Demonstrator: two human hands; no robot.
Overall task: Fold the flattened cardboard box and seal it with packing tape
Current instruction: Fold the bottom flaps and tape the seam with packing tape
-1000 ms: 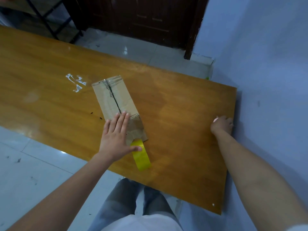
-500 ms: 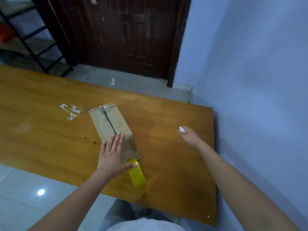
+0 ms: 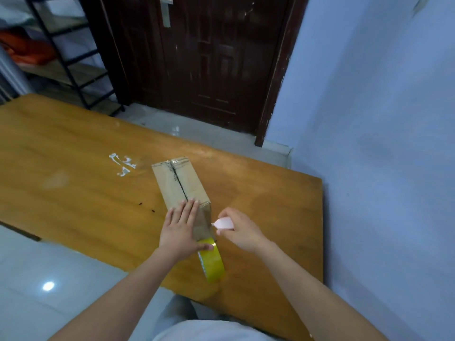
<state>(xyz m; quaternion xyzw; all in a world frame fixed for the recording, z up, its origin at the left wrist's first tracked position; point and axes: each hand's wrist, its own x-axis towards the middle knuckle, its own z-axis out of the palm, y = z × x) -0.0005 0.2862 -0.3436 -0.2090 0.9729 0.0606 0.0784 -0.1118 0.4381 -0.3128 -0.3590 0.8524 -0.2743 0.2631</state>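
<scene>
We press our left hand flat on the near end of the box, fingers straight and thumb against the tape roll, probably to keep the box from sliding and the strip taut over its near face. The box sits folded near the middle of the table, the roll standing on edge just in front of it. Our right hand curls round a small pale cutter, tip aimed at the tape beside the box's near edge, likely to sever it. Half a second ago that hand was well off to the right; the left has stayed put.
</scene>
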